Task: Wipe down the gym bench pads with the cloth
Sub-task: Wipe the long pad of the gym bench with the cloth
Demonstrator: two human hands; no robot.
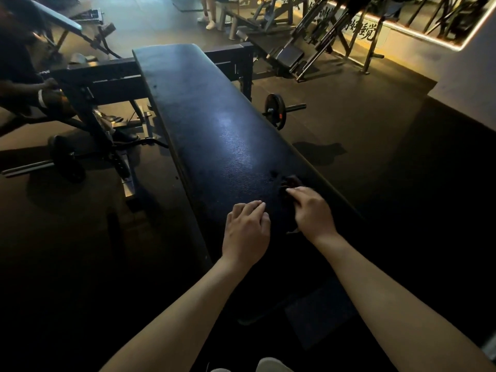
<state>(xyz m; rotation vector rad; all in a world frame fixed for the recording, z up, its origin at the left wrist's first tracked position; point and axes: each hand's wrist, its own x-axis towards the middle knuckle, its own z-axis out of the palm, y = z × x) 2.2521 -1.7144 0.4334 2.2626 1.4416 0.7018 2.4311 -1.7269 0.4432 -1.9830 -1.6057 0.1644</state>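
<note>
The dark rubber floor (362, 157) gives plenty of standing room on the right of the bench. The left is crowded by the rack frame (107, 76), a loaded bar with a plate (65, 157) on the ground, and another person (16, 63) crouched beside it.

The long black bench pad (209, 116) runs lengthwise away from the person and leans a little left towards its far end. A second plate (275, 110) sits on the floor off its right edge, about halfway along.

Both hands are on the near end. The left hand (247, 232) rests on the pad with loosely bent fingers and holds nothing. The right hand (312, 213), close to the right edge, lies over the dark cloth (291, 182), which bunches up just past its fingertips. In this dim light I can't tell whether the fingers grip it or only press it flat.

So the right hand has the cloth, and nearly the whole pad lies ahead of it. I'd judge the wipe should go straight forward along the pad's length, taking care not to slide off that near right edge.
</note>
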